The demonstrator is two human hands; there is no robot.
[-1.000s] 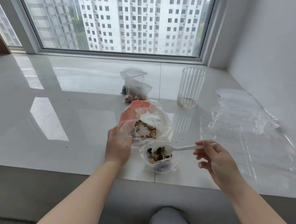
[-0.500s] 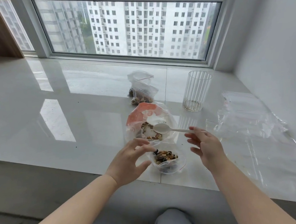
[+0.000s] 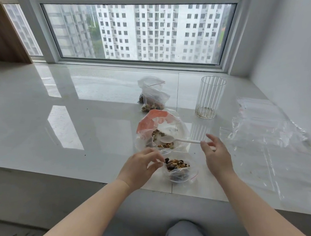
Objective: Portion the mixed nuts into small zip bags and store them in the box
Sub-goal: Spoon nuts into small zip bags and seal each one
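A small zip bag (image 3: 179, 170) holding mixed nuts stands open near the front edge of the white sill. My left hand (image 3: 140, 167) pinches its left rim between thumb and forefinger. Just behind it lies the large nut bag (image 3: 157, 121) with an orange-red label, its mouth open. A white plastic spoon (image 3: 174, 140) rests in that bag, handle pointing right. My right hand (image 3: 215, 154) hovers with fingers spread, its fingertips right beside the end of the spoon handle and holding nothing. Two filled small bags (image 3: 152, 99) lie further back.
A white wire cylinder basket (image 3: 210, 96) stands at the back right. Clear empty plastic bags (image 3: 268, 138) sprawl over the right side of the sill, by the white wall. The window is behind. My knees are below the sill's front edge.
My right hand laid the spoon into the large nut bag and let it go. My left hand left the large bag and took hold of the small bag's rim.
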